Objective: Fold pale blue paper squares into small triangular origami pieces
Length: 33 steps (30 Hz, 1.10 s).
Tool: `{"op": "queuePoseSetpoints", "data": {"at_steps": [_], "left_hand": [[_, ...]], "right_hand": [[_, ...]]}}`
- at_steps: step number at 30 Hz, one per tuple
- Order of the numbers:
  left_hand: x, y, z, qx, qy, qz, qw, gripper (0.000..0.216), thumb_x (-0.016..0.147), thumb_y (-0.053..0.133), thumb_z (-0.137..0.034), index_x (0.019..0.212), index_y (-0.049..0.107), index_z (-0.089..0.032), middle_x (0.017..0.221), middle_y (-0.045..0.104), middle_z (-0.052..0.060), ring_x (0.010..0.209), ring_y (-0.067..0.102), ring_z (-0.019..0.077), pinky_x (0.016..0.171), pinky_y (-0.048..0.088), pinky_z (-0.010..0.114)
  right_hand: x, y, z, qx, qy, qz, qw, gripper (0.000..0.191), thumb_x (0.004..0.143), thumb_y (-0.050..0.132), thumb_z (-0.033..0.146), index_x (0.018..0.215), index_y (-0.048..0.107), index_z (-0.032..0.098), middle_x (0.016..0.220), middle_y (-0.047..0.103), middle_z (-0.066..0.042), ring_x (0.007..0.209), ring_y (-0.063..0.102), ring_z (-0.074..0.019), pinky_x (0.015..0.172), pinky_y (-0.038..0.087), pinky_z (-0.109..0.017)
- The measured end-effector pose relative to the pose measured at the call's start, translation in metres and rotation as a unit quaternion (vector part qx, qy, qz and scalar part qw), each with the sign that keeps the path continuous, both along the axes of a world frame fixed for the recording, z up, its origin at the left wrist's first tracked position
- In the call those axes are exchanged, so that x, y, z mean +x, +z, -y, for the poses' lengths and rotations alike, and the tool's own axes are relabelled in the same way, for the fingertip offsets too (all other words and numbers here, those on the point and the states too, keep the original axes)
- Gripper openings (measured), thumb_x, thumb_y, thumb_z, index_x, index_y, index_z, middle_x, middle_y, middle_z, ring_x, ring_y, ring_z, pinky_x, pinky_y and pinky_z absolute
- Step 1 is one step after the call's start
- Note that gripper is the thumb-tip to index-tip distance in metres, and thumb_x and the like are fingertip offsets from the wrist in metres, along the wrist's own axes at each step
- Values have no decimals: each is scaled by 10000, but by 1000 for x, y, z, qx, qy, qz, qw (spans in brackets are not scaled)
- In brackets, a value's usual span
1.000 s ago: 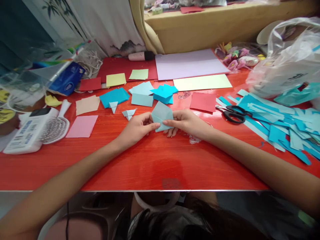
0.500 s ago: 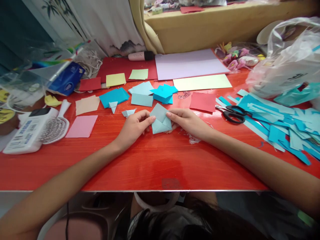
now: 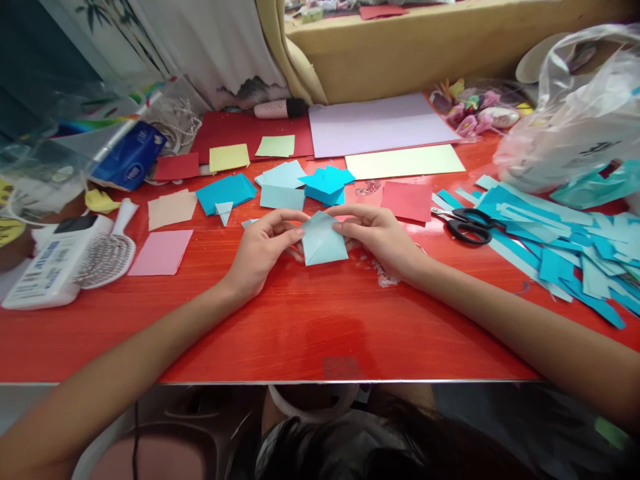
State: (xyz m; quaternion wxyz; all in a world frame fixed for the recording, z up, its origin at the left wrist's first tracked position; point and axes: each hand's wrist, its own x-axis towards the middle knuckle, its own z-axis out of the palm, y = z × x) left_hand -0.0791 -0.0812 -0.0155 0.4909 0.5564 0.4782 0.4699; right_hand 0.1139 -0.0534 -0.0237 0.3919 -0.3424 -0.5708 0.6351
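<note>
Between my two hands is a light blue paper square [image 3: 325,241], partly folded, with a crease running up from its lower left corner. My left hand [image 3: 265,250] pinches its left side between thumb and fingers. On the opposite side my right hand [image 3: 373,237] grips the upper right edge, thumb in front and fingers behind. Just beyond lie light blue squares [image 3: 283,197], bright blue squares [image 3: 327,185] and a darker blue stack [image 3: 227,193] with a small folded triangle [image 3: 224,212] on it. Another small folded piece [image 3: 249,223] is mostly hidden behind my left hand.
Black-handled scissors [image 3: 470,227] and a heap of blue paper strips [image 3: 565,233] lie on the right. A pink square [image 3: 161,253], a hairbrush [image 3: 105,257] and a white bottle [image 3: 47,270] are left. Large purple paper [image 3: 380,127] and a plastic bag [image 3: 565,127] stand farther back.
The paper's lower part has turned from an open, envelope-like fold into a flatter face with a diagonal crease. Both hands have shifted their grip slightly, with fingers higher behind the paper.
</note>
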Motion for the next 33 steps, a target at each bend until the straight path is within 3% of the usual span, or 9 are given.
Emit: {"op": "queuePoseSetpoints", "data": {"at_steps": [6, 15, 22, 28, 33], "left_hand": [[1, 1, 0, -1, 4, 9, 1000, 116, 777, 620, -223, 862, 696, -201, 725, 635, -1, 603, 587, 91, 502, 511, 182], [0, 5, 1, -60, -28, 25, 998, 151, 770, 609, -228, 879, 694, -166, 648, 598, 4, 585, 570, 99, 506, 514, 199], [0, 10, 1, -102, -48, 25, 993, 171, 788, 608, -322, 839, 609, -159, 605, 566, -15, 484, 527, 83, 448, 492, 205], [-1, 8, -1, -130, -78, -20, 988, 241, 779, 638, -317, 964, 625, -163, 595, 587, -18, 461, 538, 85, 429, 486, 199], [0, 9, -1, -133, -101, -49, 985, 195, 790, 635, -326, 861, 643, -145, 599, 622, -2, 468, 557, 83, 440, 475, 182]], "right_hand": [[-1, 0, 0, -19, -8, -26, 999, 148, 801, 605, 230, 904, 708, 203, 789, 672, 6, 625, 586, -75, 576, 508, -211], [0, 0, 2, 14, -23, -1, 1000, 126, 810, 580, 239, 822, 700, 202, 812, 655, 4, 665, 570, -80, 611, 494, -219], [-1, 4, 5, 81, -23, 83, 993, 150, 828, 548, 247, 801, 680, 182, 802, 631, -6, 660, 522, -94, 609, 446, -240], [0, 1, 3, 136, -23, 107, 985, 160, 848, 522, 222, 811, 674, 187, 807, 625, -1, 681, 496, -100, 627, 394, -249], [1, -1, 3, 156, -25, 119, 980, 172, 862, 503, 227, 820, 666, 189, 825, 634, -3, 715, 515, -113, 653, 395, -259]]}}
